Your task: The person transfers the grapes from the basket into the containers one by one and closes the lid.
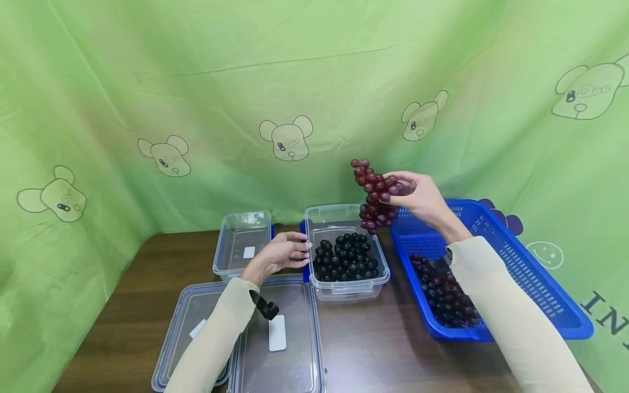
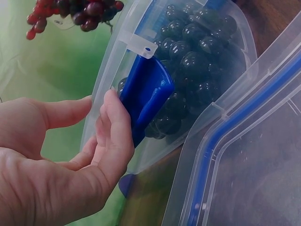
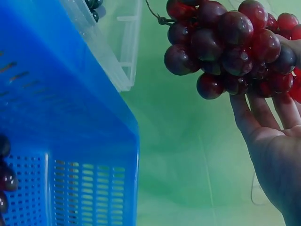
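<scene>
A bunch of red grapes [image 1: 377, 191] is held up in my right hand [image 1: 417, 199], above the back right corner of a clear plastic container [image 1: 351, 289]. The right wrist view shows the fingers under the red grapes [image 3: 235, 47] and part of the thumb at their side. Inside that container lie dark, nearly black grapes [image 1: 346, 259]. My left hand [image 1: 282, 252] touches the container's left side, its fingers slightly bent. Seen from the left wrist, those fingertips rest by the blue latch [image 2: 146, 94], which hangs unfastened.
A blue perforated basket [image 1: 521, 273] with more dark red grapes [image 1: 444, 297] stands on the right. Another clear container [image 1: 236, 269] sits at the back left. Two clear lids [image 1: 295, 371] lie in front of it on the wooden table [image 1: 118, 322]. A green curtain [image 1: 221, 71] hangs behind.
</scene>
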`<action>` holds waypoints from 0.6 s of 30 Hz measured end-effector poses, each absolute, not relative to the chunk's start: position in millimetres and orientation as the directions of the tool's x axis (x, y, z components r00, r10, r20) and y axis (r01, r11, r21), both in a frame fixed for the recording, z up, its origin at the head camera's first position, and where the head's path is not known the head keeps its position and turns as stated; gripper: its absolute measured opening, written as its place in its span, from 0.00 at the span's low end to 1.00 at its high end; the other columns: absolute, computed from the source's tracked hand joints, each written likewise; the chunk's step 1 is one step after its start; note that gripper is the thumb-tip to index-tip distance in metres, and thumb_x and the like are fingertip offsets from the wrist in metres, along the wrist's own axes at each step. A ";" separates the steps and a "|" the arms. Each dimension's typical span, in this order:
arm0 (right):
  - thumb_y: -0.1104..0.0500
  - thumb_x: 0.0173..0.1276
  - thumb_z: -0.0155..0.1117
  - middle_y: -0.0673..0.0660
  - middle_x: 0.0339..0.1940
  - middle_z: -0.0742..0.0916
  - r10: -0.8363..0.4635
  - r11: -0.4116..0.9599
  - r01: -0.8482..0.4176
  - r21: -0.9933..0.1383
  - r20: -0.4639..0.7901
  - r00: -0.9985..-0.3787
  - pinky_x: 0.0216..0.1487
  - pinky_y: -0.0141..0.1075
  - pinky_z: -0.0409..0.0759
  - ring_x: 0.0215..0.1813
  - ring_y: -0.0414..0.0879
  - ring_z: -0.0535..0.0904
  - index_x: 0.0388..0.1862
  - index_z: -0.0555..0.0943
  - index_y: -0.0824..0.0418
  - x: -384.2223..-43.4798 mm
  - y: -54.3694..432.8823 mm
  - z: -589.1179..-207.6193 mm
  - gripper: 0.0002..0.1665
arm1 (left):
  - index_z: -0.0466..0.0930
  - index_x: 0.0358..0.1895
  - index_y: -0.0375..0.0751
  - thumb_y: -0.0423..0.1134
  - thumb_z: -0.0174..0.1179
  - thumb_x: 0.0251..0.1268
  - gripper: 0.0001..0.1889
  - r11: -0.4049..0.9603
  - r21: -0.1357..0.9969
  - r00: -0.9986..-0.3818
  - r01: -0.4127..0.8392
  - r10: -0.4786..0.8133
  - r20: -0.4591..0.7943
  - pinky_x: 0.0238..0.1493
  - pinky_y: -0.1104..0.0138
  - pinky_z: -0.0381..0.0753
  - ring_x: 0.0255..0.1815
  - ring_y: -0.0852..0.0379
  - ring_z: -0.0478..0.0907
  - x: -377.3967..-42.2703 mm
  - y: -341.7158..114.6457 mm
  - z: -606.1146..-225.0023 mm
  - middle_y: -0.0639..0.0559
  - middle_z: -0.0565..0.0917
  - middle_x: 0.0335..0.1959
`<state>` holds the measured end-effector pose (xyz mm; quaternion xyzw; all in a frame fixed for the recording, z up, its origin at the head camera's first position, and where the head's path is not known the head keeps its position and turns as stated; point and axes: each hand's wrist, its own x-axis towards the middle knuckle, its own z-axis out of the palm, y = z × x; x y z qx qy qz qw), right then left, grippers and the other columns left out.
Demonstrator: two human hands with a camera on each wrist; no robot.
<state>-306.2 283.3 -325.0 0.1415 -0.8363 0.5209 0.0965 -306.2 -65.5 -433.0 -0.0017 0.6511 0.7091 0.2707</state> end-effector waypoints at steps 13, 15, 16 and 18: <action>0.68 0.65 0.75 0.60 0.55 0.91 -0.287 0.515 -0.409 -0.753 0.298 -0.910 0.47 0.24 0.82 0.47 0.34 0.85 0.66 0.81 0.63 -328.2 248.8 -328.1 0.29 | 0.66 0.74 0.33 0.28 0.61 0.75 0.27 -0.008 0.919 -0.851 -0.395 0.380 -0.362 0.41 0.67 0.90 0.35 0.56 0.82 -310.2 -66.1 -432.9 0.48 0.81 0.39; 0.68 0.65 0.75 0.65 0.59 0.89 -0.308 0.556 -0.410 -0.723 0.279 -0.910 0.41 0.27 0.81 0.49 0.40 0.84 0.66 0.81 0.61 -331.3 243.3 -329.9 0.30 | 0.66 0.74 0.33 0.28 0.61 0.75 0.27 -0.007 0.919 -0.852 -0.394 0.378 -0.362 0.40 0.67 0.90 0.35 0.56 0.82 -310.0 -65.9 -433.5 0.48 0.81 0.39; 0.69 0.64 0.75 0.65 0.61 0.88 -0.318 0.577 -0.410 -0.707 0.269 -0.909 0.42 0.29 0.81 0.52 0.43 0.85 0.67 0.81 0.61 -333.0 240.6 -331.1 0.31 | 0.66 0.74 0.33 0.28 0.61 0.75 0.27 -0.006 0.919 -0.852 -0.394 0.377 -0.362 0.40 0.67 0.90 0.35 0.56 0.82 -310.0 -65.7 -434.0 0.48 0.81 0.39; 0.69 0.64 0.74 0.65 0.63 0.87 -0.337 0.607 -0.416 -0.678 0.254 -0.906 0.45 0.35 0.83 0.56 0.51 0.85 0.68 0.80 0.60 -336.3 235.6 -334.0 0.32 | 0.67 0.73 0.33 0.28 0.61 0.75 0.26 -0.008 0.919 -0.852 -0.394 0.377 -0.363 0.40 0.67 0.90 0.35 0.56 0.82 -310.0 -65.2 -435.2 0.48 0.81 0.39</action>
